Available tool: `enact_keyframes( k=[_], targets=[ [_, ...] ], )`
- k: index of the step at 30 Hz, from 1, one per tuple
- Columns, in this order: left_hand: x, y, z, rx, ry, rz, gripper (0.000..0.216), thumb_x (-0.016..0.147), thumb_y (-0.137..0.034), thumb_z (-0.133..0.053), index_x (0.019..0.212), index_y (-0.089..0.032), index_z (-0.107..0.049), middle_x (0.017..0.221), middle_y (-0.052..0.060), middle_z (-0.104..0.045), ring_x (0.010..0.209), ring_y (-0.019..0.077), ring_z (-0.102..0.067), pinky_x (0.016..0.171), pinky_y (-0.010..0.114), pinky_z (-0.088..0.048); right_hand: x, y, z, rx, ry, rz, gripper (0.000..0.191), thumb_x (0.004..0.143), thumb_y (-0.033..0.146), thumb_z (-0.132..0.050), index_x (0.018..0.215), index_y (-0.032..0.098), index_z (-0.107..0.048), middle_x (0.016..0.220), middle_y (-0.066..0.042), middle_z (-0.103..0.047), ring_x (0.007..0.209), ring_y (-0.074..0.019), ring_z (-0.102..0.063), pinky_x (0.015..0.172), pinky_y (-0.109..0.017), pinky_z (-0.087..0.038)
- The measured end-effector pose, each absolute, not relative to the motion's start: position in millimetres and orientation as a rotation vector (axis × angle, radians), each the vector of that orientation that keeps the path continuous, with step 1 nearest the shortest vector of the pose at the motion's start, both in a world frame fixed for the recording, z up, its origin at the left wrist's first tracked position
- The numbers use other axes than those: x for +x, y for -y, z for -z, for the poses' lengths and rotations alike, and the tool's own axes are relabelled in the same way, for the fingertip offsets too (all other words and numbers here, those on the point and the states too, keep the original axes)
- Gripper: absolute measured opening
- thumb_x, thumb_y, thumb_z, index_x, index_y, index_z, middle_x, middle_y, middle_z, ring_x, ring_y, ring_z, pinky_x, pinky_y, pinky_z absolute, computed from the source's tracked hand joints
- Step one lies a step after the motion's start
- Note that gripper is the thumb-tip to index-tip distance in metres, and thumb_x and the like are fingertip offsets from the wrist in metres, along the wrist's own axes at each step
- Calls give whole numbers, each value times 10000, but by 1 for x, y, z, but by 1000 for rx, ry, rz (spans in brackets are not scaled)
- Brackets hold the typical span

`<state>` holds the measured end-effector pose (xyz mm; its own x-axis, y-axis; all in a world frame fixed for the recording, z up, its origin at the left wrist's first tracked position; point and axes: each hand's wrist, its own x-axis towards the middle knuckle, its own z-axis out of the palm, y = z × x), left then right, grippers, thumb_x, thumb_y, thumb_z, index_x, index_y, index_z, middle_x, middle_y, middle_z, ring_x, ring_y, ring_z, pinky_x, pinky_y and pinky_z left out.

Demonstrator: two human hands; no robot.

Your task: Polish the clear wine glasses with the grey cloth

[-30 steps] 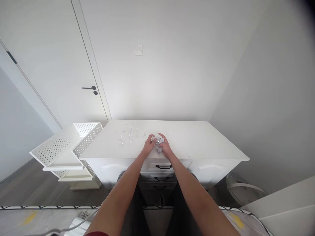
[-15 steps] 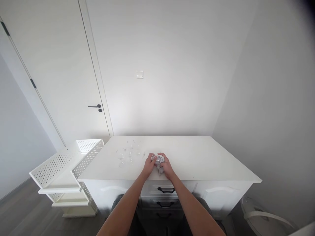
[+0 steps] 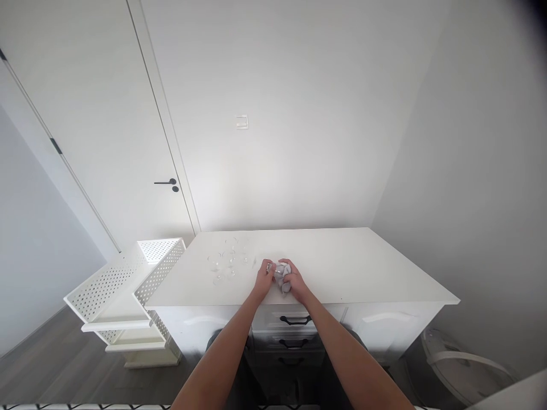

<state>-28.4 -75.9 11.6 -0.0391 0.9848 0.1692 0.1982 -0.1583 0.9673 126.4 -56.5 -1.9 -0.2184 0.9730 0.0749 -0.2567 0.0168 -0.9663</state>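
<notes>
Left hand (image 3: 264, 281) and right hand (image 3: 294, 283) brought together over the white desk (image 3: 363, 267), near its front edge and slightly left of its middle. Both hands closed around one small bundle: a clear glass (image 3: 273, 267) wrapped partly in a pale grey cloth (image 3: 284, 278). Left hand gripping the glass from the left side, fingers curled about it. Right hand clasping the cloth against the glass from the right, a fold of cloth hanging below the fingers. Exact shape of the glass too small to tell. Bundle held just above or on the desk top; contact with the surface not discernible.

Group of clear glasses (image 3: 226, 263) standing on the desk, to the left of the hands and somewhat nearer the back edge, near but apart from the left hand. Count uncertain, rims and stems faint against the white top.

Drawers with black handles (image 3: 295, 320) set in the desk front, directly below the hands. White perforated shelf rack (image 3: 123, 296) standing on the floor just beside the left end of the desk. Door with dark lever handle (image 3: 167, 183) behind the rack, beyond the left rear corner of the desk. Wall switch (image 3: 241, 121) on the wall above the back edge of the desk.
</notes>
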Motion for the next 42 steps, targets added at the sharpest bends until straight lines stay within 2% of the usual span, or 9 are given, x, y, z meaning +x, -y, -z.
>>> enact_keyframes(
  k=[5, 8, 12, 17, 20, 24, 28, 36, 42],
  targets=[
    [-28, 79, -16, 1457, -1245, -1274, 439, 943, -638, -522, 1163, -257, -520, 859, -7, -640, 709, 170, -624, 797, 354, -520, 125, 62, 0, -890, 1186, -1387, 894, 550, 168, -563, 1435, 290, -539, 867, 10, -648, 753, -185, -561, 651, -276, -429],
    [-28, 79, -17, 1450, -1261, -1271, 427, 947, -645, -502, 1126, -257, -514, 820, -15, -619, 673, 168, -600, 762, 348, -511, 124, 62, -1, -889, 1218, -1420, 890, 541, 159, -573, 1422, 287, -567, 897, 3, -670, 767, -185, -575, 668, -280, -435],
    [-27, 78, -15, 1498, -1287, -1242, 412, 942, -636, -522, 1110, -260, -507, 863, -11, -639, 670, 166, -617, 796, 362, -506, 126, 53, 3, -901, 1053, -1489, 854, 508, 177, -568, 1360, 235, -590, 768, 22, -611, 698, -183, -550, 620, -273, -409],
    [-27, 74, -10, 1505, -1296, -1273, 435, 928, -611, -563, 1196, -274, -501, 1005, 14, -673, 698, 164, -659, 840, 381, -517, 128, 51, 6, -932, 979, -1388, 982, 505, 184, -527, 1480, 287, -477, 815, 31, -582, 716, -171, -532, 620, -257, -412],
    [-29, 72, -9, 1495, -1274, -1282, 431, 925, -601, -566, 1175, -257, -495, 891, -3, -653, 658, 162, -632, 796, 373, -523, 128, 55, 5, -947, 1127, -1386, 992, 515, 167, -524, 1497, 308, -494, 842, 21, -610, 741, -177, -546, 638, -266, -430],
    [-29, 71, -7, 1488, -1223, -1264, 411, 930, -603, -554, 1132, -248, -504, 845, -19, -630, 614, 144, -596, 732, 344, -514, 130, 55, 1, -896, 1086, -1484, 851, 485, 160, -541, 1329, 236, -627, 831, -1, -627, 754, -187, -561, 638, -272, -426],
    [-29, 70, -6, 1492, -1251, -1274, 430, 913, -621, -577, 1132, -255, -526, 972, 2, -666, 631, 136, -626, 754, 346, -519, 129, 53, 2, -876, 954, -1450, 897, 486, 183, -534, 1380, 258, -561, 764, 31, -566, 695, -176, -527, 600, -262, -398],
    [-30, 72, -7, 1487, -1297, -1272, 392, 927, -641, -547, 1007, -259, -521, 665, -62, -556, 574, 161, -572, 710, 344, -499, 128, 56, 4, -922, 1226, -1433, 885, 515, 163, -528, 1390, 288, -593, 777, 27, -591, 711, -171, -538, 622, -261, -419],
    [-28, 73, -9, 1493, -1291, -1290, 372, 923, -619, -565, 954, -250, -528, 741, -45, -616, 578, 146, -580, 735, 341, -501, 128, 54, 6, -914, 1063, -1432, 927, 519, 172, -543, 1439, 290, -546, 786, 28, -589, 722, -176, -550, 637, -272, -431]
  ],
)
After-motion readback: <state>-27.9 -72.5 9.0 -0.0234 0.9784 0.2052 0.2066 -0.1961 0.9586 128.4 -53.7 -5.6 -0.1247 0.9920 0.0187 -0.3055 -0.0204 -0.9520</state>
